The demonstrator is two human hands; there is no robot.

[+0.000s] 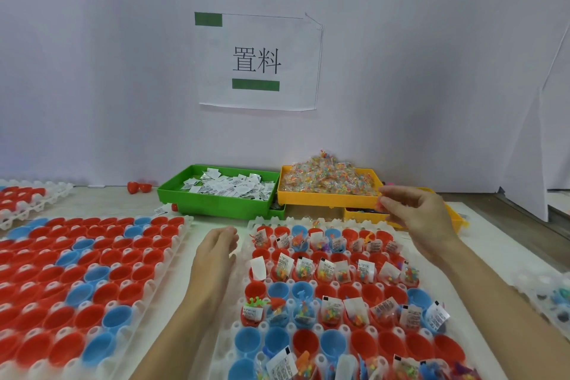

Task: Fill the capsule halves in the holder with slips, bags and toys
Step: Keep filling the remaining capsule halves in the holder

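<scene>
In front of you on the right lies the white holder, its red and blue capsule halves set in rows, many already stuffed with printed slips and bags of coloured beads. Your left hand rests on its left edge, fingers loosely bent, holding nothing. Your right hand hovers by the yellow tray, fingers curled; whether they pinch anything, you cannot tell.

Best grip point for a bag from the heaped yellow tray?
Pinch one bag at the crest of the heap in the yellow tray, coming from above. The pile rises above the tray rim, so top bags lie exposed; the right hand is already close by.
</scene>
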